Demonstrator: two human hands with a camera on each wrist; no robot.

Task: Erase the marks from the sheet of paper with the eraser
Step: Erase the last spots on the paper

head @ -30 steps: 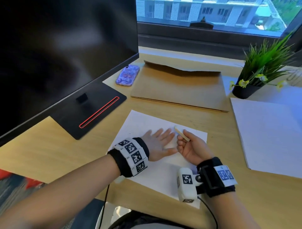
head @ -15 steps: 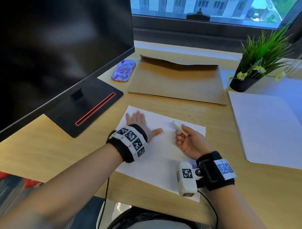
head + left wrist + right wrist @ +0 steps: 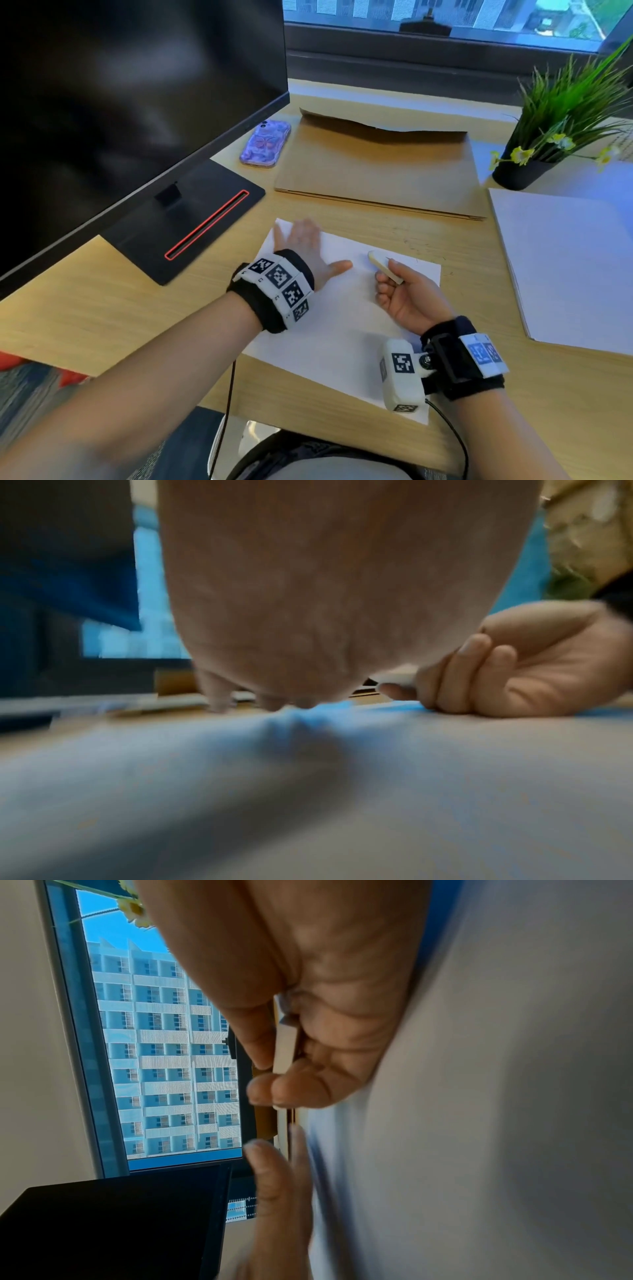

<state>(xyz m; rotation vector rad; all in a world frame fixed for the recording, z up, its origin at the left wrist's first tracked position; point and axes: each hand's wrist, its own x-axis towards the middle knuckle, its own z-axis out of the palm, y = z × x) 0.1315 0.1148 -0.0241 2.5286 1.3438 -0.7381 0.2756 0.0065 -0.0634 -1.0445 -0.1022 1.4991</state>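
Note:
A white sheet of paper (image 3: 346, 329) lies on the wooden desk in front of me. My left hand (image 3: 305, 248) rests flat on its far left corner, fingers straight and spread, blurred in the head view. My right hand (image 3: 404, 294) lies on its side on the sheet's right part and pinches a thin cream eraser (image 3: 383, 265) between thumb and fingers; the eraser's tip points up and left. The right wrist view shows the eraser (image 3: 284, 1045) held between thumb and fingers. Faint marks sit near the sheet's far edge beside the eraser.
A black monitor (image 3: 130, 102) and its stand (image 3: 191, 219) fill the left. Behind the sheet lie a brown envelope (image 3: 376, 168) and a purple phone (image 3: 265, 145). A potted plant (image 3: 561, 120) and a stack of white paper (image 3: 568, 267) occupy the right.
My left hand slid from the sheet's middle, beside the right hand, to its far left corner. The right hand with the eraser stayed roughly in place.

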